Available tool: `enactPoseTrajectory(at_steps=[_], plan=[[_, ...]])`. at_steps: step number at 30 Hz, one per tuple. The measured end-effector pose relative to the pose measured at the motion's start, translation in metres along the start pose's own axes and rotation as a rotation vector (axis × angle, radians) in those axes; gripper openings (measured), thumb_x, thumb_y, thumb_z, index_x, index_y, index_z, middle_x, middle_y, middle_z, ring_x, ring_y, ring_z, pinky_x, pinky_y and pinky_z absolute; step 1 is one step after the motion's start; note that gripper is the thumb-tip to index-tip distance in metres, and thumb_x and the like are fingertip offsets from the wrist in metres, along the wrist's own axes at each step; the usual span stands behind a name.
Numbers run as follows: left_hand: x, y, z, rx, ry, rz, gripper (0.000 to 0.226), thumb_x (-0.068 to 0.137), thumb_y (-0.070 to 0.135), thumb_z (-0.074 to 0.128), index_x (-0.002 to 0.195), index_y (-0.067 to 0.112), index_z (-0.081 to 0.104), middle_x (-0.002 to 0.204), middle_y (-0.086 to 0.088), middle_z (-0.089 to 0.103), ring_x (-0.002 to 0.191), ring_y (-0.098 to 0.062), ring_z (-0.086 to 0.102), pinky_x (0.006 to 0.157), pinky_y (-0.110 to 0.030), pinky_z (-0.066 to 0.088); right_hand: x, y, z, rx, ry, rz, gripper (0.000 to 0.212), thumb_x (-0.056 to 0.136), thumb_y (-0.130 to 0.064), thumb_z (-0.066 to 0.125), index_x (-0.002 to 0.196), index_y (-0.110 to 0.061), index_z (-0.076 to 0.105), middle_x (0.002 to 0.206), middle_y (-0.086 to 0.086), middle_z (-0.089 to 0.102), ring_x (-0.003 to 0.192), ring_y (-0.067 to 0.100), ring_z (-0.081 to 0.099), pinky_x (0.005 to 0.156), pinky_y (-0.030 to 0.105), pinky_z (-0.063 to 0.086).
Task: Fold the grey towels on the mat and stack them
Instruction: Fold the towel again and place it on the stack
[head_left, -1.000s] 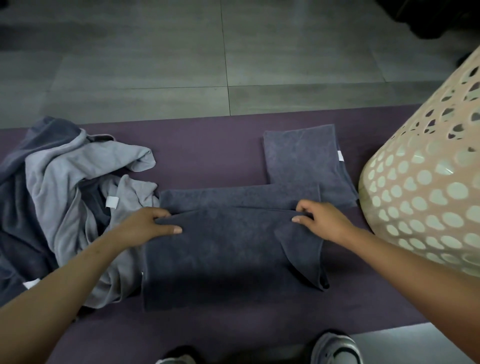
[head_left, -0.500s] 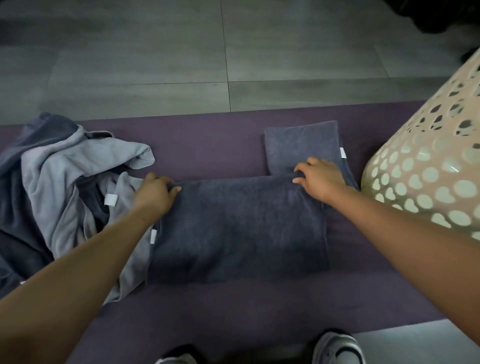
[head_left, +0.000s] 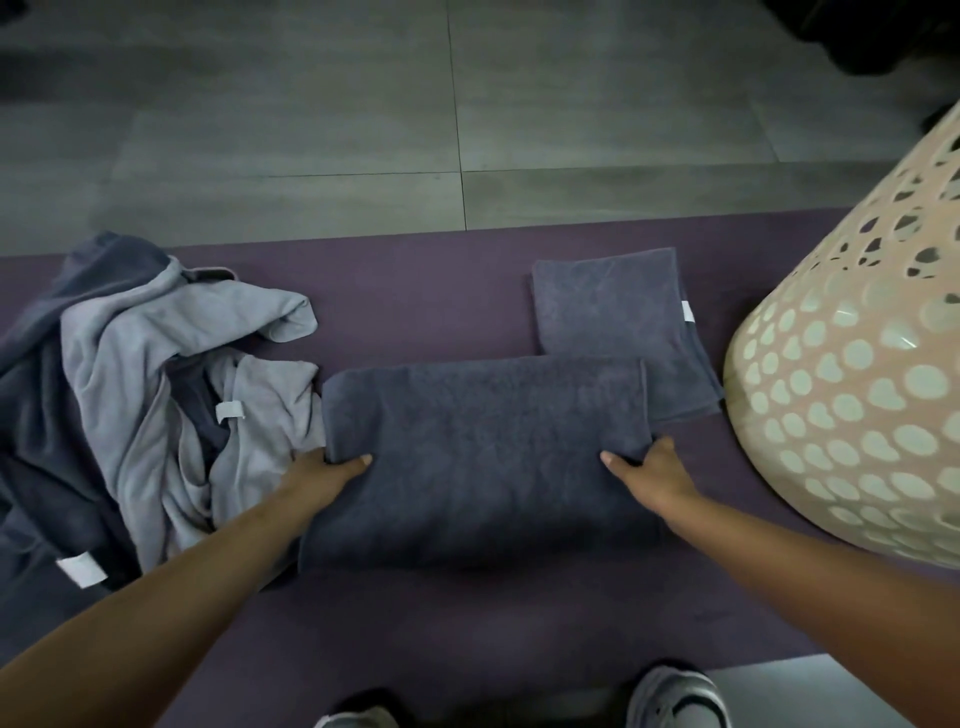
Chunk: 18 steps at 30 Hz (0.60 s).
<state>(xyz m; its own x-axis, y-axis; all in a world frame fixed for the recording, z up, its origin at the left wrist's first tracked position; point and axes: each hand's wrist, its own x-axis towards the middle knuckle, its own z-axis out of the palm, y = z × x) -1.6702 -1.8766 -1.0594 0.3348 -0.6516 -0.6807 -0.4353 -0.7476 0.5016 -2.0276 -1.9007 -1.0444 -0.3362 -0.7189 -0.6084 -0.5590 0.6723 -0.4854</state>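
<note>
1. Dark grey terry: the half-folded towel (head_left: 483, 457) lies flat across the middle of the purple mat (head_left: 415, 296), long axis left to right.
2. Left hand (head_left: 322, 475) pinches its left edge, thumb on top, fingers tucked under the cloth. Right hand (head_left: 649, 475) pinches the right edge the same way. Both hold cloth; neither is spread wide.
3. Judged step: next fold, probably end to end, to match the folded towel (head_left: 618, 322) lying behind it, just beside the perforated laundry basket (head_left: 857, 395). The two towels overlap at the near corner.
4. To do it well: keep both layers in each pinch, lift little, bring edge to edge squarely, then press flat along the crease. Thick pile may creep; align corners before letting go.
5. Unfolded pile (head_left: 130, 395) of light and dark grey cloth sits at left, touching the towel's left end.
6. Labels: white tags (head_left: 230, 410) show on the pile and on the folded towel's right edge. No writing legible on any.
</note>
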Motion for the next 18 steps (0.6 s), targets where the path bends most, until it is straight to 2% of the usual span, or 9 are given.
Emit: enactPoseTrajectory(at_steps=[2,4,6,10,14,16,17,18], plan=[[-0.005,-0.001,0.0,-0.014,0.065,0.066,0.041,0.089,0.038,0.062,0.114,0.005,0.06,0.112,-0.014,0.066,0.087,-0.021,0.058,0.076,-0.029,0.044,0.0,0.0,0.001,0.009,-0.025,0.013,0.056,0.084,-0.031,0.067,0.124,-0.006,0.037,0.129,0.015,0.051,0.118,0.034,0.05,0.097,0.046,0.044],[-0.013,0.002,-0.005,-0.105,0.095,0.127,0.034,0.09,0.036,0.06,0.11,0.009,0.059,0.102,-0.008,0.067,0.08,-0.015,0.059,0.068,-0.025,0.044,-0.003,-0.003,0.001,-0.001,-0.034,-0.024,0.048,0.089,-0.028,0.061,0.124,-0.006,0.037,0.128,0.014,0.051,0.118,0.035,0.05,0.093,0.041,0.045],[-0.02,0.008,-0.016,-0.224,0.07,0.153,0.031,0.09,0.037,0.06,0.109,0.013,0.059,0.098,-0.002,0.067,0.084,-0.015,0.062,0.068,-0.025,0.046,-0.01,-0.007,0.001,-0.058,-0.036,-0.103,0.043,0.094,-0.025,0.052,0.125,-0.004,0.032,0.126,0.016,0.053,0.116,0.036,0.052,0.085,0.035,0.042],[-0.033,0.014,-0.055,-0.489,-0.027,0.145,0.024,0.09,0.031,0.062,0.108,0.015,0.064,0.104,-0.008,0.07,0.097,-0.027,0.067,0.085,-0.039,0.053,-0.029,-0.015,0.013,-0.044,-0.042,-0.292,0.033,0.094,-0.023,0.052,0.114,-0.005,0.031,0.122,0.018,0.057,0.113,0.036,0.055,0.083,0.034,0.041],[-0.052,0.014,-0.095,-0.615,-0.049,0.157,0.02,0.09,0.027,0.06,0.107,0.017,0.065,0.108,-0.007,0.07,0.104,-0.027,0.065,0.088,-0.038,0.049,-0.042,-0.032,0.034,-0.009,-0.123,-0.382,0.029,0.093,-0.022,0.054,0.102,-0.012,0.029,0.121,0.015,0.057,0.113,0.032,0.055,0.078,0.027,0.037],[-0.059,0.012,-0.112,-0.635,-0.087,0.158,0.022,0.088,0.026,0.06,0.108,0.02,0.065,0.109,-0.006,0.071,0.1,-0.023,0.067,0.083,-0.035,0.049,-0.042,-0.037,0.043,-0.049,-0.197,-0.395,0.031,0.093,-0.024,0.055,0.103,-0.013,0.028,0.117,0.012,0.057,0.111,0.029,0.056,0.077,0.025,0.036],[-0.064,0.012,-0.119,-0.625,-0.12,0.157,0.029,0.083,0.031,0.066,0.11,0.02,0.065,0.109,-0.007,0.071,0.1,-0.023,0.067,0.081,-0.034,0.048,-0.041,-0.039,0.046,-0.087,-0.247,-0.378,0.032,0.092,-0.024,0.056,0.104,-0.014,0.028,0.113,0.009,0.056,0.11,0.027,0.056,0.077,0.025,0.037],[-0.065,0.012,-0.125,-0.599,-0.159,0.16,0.047,0.071,0.04,0.075,0.112,0.02,0.065,0.108,-0.007,0.071,0.101,-0.024,0.067,0.082,-0.035,0.048,-0.038,-0.039,0.048,-0.129,-0.295,-0.349,0.035,0.091,-0.023,0.058,0.106,-0.016,0.028,0.109,0.006,0.054,0.108,0.026,0.056,0.078,0.026,0.039]])
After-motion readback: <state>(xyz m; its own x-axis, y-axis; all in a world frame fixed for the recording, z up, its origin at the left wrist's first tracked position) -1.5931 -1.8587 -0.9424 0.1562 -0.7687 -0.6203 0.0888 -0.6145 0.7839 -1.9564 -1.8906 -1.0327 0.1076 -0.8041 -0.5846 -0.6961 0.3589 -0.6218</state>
